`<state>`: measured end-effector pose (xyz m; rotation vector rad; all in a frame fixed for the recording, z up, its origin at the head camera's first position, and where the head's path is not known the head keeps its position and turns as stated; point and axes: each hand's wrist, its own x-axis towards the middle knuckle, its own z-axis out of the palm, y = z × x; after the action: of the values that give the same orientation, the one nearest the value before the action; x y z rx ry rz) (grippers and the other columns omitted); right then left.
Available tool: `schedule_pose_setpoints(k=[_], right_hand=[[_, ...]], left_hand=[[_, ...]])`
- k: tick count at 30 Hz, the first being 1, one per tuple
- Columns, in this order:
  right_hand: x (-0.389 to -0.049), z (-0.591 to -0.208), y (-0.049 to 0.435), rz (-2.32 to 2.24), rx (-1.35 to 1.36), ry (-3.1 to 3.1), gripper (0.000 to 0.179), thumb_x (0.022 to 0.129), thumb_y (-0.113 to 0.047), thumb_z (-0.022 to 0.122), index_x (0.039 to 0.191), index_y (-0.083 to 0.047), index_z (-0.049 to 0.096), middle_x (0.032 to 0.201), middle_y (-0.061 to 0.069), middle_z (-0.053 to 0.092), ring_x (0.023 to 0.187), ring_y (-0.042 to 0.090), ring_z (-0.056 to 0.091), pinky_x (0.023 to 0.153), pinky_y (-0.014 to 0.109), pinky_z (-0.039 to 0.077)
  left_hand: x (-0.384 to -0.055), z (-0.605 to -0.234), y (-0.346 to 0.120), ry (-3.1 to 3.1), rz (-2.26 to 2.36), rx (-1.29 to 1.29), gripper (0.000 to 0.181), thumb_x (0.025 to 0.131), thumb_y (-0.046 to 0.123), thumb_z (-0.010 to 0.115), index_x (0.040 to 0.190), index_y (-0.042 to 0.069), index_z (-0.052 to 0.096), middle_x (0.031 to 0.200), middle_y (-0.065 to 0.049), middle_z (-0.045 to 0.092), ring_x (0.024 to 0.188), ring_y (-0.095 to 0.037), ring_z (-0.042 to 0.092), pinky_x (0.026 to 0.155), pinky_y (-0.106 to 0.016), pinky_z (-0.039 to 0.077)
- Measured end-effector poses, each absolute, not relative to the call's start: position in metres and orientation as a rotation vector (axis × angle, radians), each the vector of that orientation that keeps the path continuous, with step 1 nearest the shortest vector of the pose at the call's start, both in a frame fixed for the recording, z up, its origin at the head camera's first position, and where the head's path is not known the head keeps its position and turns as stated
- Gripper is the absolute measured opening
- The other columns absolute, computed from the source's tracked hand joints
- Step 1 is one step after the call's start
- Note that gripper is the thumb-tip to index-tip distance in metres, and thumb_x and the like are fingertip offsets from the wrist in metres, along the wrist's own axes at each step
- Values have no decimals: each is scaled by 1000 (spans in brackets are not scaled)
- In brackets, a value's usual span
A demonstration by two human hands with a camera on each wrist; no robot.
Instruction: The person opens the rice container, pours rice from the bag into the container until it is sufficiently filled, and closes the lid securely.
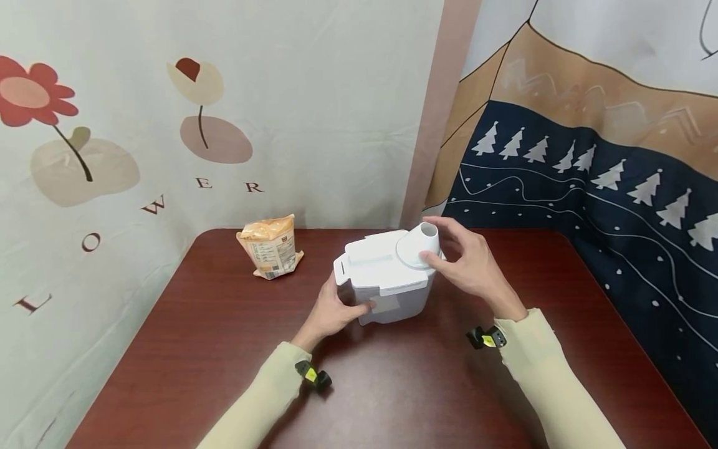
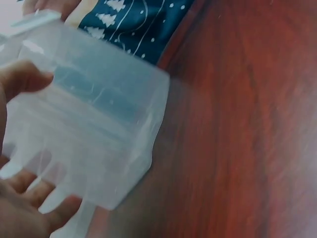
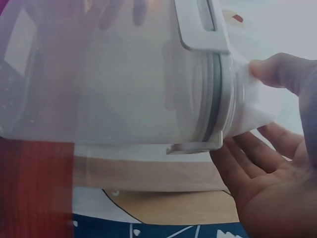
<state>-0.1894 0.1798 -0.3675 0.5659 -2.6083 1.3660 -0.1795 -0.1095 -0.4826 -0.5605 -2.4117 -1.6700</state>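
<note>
A translucent plastic storage container (image 1: 392, 305) with a white clip-on lid (image 1: 367, 259) is tilted toward me over the table. My left hand (image 1: 331, 312) grips its left side, thumb on the front wall; in the left wrist view, the fingers (image 2: 37, 191) spread along the opposite wall. On the lid's right end sits a white pouring spout (image 1: 417, 246). My right hand (image 1: 468, 259) holds this spout between thumb and fingers. From the right wrist view, the thumb (image 3: 277, 72) presses one side of the spout, with the fingers on the other. The container's inside looks cloudy.
A crumpled orange and white food packet (image 1: 270, 246) stands at the back left of the dark red wooden table (image 1: 224, 349). Printed cloth hangs (image 1: 336, 125) behind the table, and a navy patterned cloth (image 1: 617, 206) borders its right side.
</note>
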Motion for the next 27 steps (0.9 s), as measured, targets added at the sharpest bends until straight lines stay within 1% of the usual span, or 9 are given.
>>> schedule_pose_setpoints(k=[5,8,14,22,24,27], right_hand=[[-183,-367,177,1333,529,-2614,59,91,-27,78,145,-24,54,143,8,62,126,32,65,105,51,53],[-180,-366,175,1314,509,-2605,60,90,-28,80,145,-22,54,141,10,63,125,34,66,103,52,55],[-176,-368,175,1306,483,-2592,62,89,-27,81,145,-24,54,140,10,63,123,34,67,101,53,56],[-172,-372,176,1250,496,-2567,65,90,-28,79,148,-25,51,145,8,59,123,33,66,98,54,57],[-172,-370,174,1205,514,-2547,65,89,-26,80,148,-24,52,145,7,59,124,31,66,99,53,57],[-168,-365,168,1071,559,-2490,66,87,-22,82,146,-19,54,147,7,57,131,27,58,106,52,53]], left_hand=[[-191,-481,-118,-2491,-1656,-587,84,75,19,91,145,17,45,139,-4,60,129,-21,54,116,-50,40],[-196,-480,-121,-2521,-1661,-617,83,76,20,91,146,18,45,141,-5,59,131,-23,53,118,-52,37],[-198,-484,-123,-2567,-1669,-647,82,79,21,88,148,20,43,147,-3,53,135,-23,49,120,-53,33],[-198,-488,-119,-2536,-1707,-700,79,80,18,86,146,21,43,146,-1,53,135,-21,49,120,-52,33],[-198,-488,-119,-2526,-1718,-706,77,80,17,86,145,20,44,146,-2,54,135,-22,50,119,-51,35],[-199,-489,-121,-2518,-1716,-691,76,80,16,86,143,19,45,144,-3,55,134,-22,51,118,-51,36]])
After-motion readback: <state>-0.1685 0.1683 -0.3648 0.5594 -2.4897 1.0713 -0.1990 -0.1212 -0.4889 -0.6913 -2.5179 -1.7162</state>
